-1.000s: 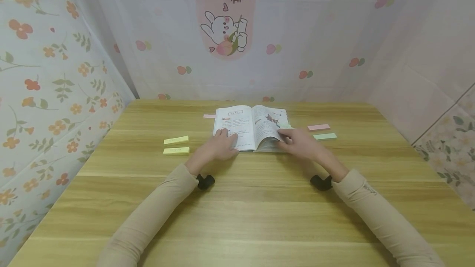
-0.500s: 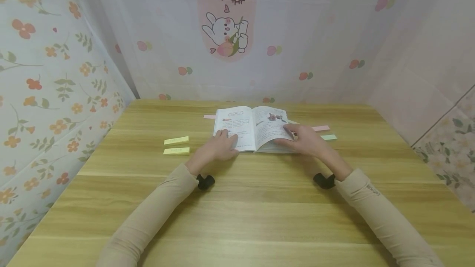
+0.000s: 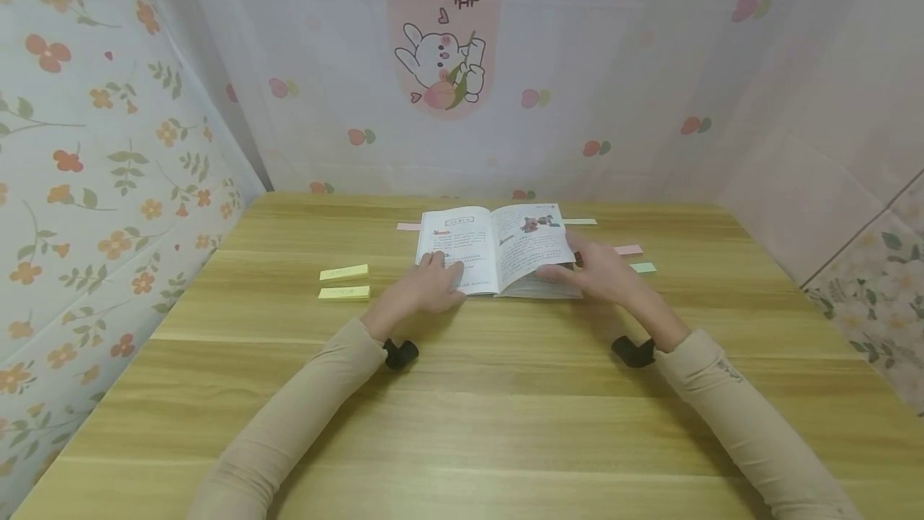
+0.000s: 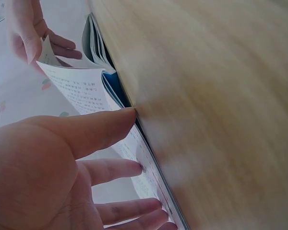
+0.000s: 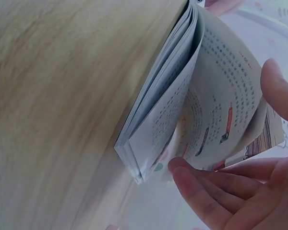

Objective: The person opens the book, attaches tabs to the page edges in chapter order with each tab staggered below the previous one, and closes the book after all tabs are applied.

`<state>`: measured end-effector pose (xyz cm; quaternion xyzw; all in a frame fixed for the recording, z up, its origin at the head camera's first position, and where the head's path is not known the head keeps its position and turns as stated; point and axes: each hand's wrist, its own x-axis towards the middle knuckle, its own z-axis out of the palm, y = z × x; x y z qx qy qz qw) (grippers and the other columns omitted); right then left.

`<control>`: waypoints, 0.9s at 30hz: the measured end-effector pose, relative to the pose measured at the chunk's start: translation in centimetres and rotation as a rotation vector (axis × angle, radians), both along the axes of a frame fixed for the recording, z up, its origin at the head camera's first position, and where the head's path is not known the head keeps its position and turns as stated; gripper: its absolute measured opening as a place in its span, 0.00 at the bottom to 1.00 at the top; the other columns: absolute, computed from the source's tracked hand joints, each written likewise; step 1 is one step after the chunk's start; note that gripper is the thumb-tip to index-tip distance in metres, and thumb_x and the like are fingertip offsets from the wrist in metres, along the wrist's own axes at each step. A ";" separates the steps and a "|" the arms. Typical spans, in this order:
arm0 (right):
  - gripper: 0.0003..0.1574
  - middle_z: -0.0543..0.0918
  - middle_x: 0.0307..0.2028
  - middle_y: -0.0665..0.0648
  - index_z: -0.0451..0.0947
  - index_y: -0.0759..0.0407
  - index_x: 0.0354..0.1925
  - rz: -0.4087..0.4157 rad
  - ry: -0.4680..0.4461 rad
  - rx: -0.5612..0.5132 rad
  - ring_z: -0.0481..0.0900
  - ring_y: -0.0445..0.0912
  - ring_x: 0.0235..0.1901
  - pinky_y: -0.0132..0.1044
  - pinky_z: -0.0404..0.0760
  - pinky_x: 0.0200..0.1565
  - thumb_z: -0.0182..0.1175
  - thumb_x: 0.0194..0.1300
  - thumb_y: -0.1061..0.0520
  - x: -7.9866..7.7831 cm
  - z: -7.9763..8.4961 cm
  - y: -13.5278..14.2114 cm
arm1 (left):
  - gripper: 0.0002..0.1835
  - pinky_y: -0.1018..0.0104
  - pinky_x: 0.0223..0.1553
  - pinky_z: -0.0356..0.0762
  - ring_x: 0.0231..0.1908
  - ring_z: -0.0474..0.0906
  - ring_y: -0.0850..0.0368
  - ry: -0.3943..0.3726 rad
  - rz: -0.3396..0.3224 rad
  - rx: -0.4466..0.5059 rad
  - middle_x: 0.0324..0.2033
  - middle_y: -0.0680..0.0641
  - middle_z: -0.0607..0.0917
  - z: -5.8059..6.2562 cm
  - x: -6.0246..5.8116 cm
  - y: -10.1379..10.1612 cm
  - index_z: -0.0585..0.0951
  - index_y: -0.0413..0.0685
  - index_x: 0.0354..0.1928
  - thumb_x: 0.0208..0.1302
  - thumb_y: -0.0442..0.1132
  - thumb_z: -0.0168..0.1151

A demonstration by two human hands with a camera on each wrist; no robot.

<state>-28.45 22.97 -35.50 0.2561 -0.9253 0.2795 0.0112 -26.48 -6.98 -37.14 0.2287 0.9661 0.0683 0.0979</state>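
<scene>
An open book [image 3: 469, 251] lies near the back of the table, with printed text on both pages and a coloured picture on the right one. My left hand [image 3: 435, 282] rests on the lower left page, fingers spread and fairly straight, thumb at the near edge in the left wrist view. At the right side, my right hand [image 3: 602, 267] holds a raised, curved page [image 5: 225, 91] between thumb and fingers. Other pages [image 5: 158, 96] stay down beneath it. A pink tab [image 3: 409, 226] sticks out of the book's left side, a pale green tab [image 3: 581, 221] out of its right.
Two yellow sticky-note strips [image 3: 344, 293] lie left of the book. A pink strip [image 3: 630, 250] and a green strip [image 3: 642, 268] lie to its right, partly behind the right hand. The wooden table [image 3: 462, 424] meets patterned curtains [image 3: 613, 62] at the back.
My right hand has shifted slightly right, and the right page has risen and flattened, bringing its picture into fuller view. The pale green tab now shows clearly. My left hand stays in place.
</scene>
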 end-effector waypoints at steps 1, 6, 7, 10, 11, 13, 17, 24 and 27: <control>0.37 0.83 0.44 0.56 0.72 0.58 0.63 0.000 -0.005 -0.004 0.74 0.50 0.34 0.39 0.71 0.33 0.68 0.65 0.40 0.0 0.0 0.0 | 0.32 0.44 0.61 0.70 0.60 0.65 0.38 0.000 -0.001 0.001 0.63 0.28 0.68 0.0 0.0 0.0 0.65 0.41 0.74 0.74 0.49 0.53; 0.44 0.84 0.42 0.57 0.66 0.56 0.70 -0.019 -0.031 -0.021 0.72 0.48 0.30 0.36 0.69 0.29 0.67 0.66 0.39 -0.1 0.0 0.1 | 0.32 0.44 0.60 0.70 0.60 0.65 0.37 -0.001 -0.003 0.007 0.62 0.29 0.68 0.0 0.0 -0.1 0.65 0.40 0.73 0.74 0.49 0.53; 0.45 0.84 0.41 0.57 0.65 0.57 0.72 -0.022 -0.034 -0.028 0.72 0.48 0.30 0.36 0.69 0.29 0.67 0.66 0.39 -0.1 0.0 0.1 | 0.32 0.44 0.60 0.70 0.60 0.65 0.37 -0.003 -0.002 0.007 0.62 0.29 0.68 0.0 0.0 -0.1 0.65 0.40 0.73 0.74 0.49 0.53; 0.45 0.85 0.45 0.61 0.61 0.61 0.74 -0.029 -0.047 -0.072 0.78 0.49 0.34 0.36 0.76 0.33 0.65 0.69 0.45 0.1 0.1 0.0 | 0.30 0.44 0.59 0.71 0.59 0.65 0.38 -0.007 0.002 0.004 0.61 0.30 0.69 0.1 0.1 -0.1 0.67 0.40 0.72 0.74 0.49 0.53; 0.43 0.85 0.48 0.62 0.60 0.63 0.74 -0.026 -0.061 -0.105 0.80 0.50 0.37 0.38 0.79 0.36 0.64 0.70 0.48 0.1 0.2 -0.1 | 0.30 0.45 0.59 0.71 0.58 0.65 0.38 -0.007 0.003 0.003 0.61 0.30 0.69 0.1 0.1 -0.1 0.67 0.40 0.71 0.74 0.49 0.54; 0.41 0.83 0.52 0.66 0.58 0.64 0.75 -0.033 -0.097 -0.172 0.82 0.52 0.39 0.42 0.84 0.40 0.61 0.72 0.53 0.3 0.3 -0.3 | 0.30 0.44 0.58 0.71 0.58 0.65 0.39 -0.008 0.005 -0.001 0.61 0.30 0.69 0.2 0.1 -0.1 0.67 0.41 0.71 0.74 0.49 0.54; 0.37 0.82 0.48 0.70 0.58 0.65 0.75 -0.062 -0.151 -0.296 0.83 0.58 0.36 0.48 0.86 0.42 0.55 0.74 0.62 0.2 0.4 -0.5 | 0.29 0.44 0.58 0.71 0.58 0.66 0.39 -0.005 0.009 -0.003 0.60 0.30 0.69 0.2 0.1 -0.1 0.67 0.41 0.71 0.74 0.48 0.54; 0.27 0.84 0.35 0.68 0.66 0.69 0.69 -0.091 -0.094 -0.379 0.81 0.52 0.26 0.41 0.84 0.33 0.53 0.76 0.62 0.3 0.2 -0.9 | 0.30 0.43 0.60 0.70 0.59 0.66 0.37 -0.008 0.001 0.003 0.62 0.29 0.69 0.2 0.1 -0.1 0.67 0.40 0.72 0.74 0.49 0.54; 0.26 0.84 0.33 0.68 0.69 0.70 0.68 -0.092 -0.081 -0.412 0.81 0.49 0.24 0.40 0.84 0.31 0.53 0.76 0.61 0.3 -0.1 -1.1 | 0.29 0.45 0.58 0.71 0.57 0.66 0.38 -0.004 -0.002 -0.002 0.60 0.30 0.69 0.1 0.1 -0.1 0.68 0.41 0.70 0.74 0.49 0.54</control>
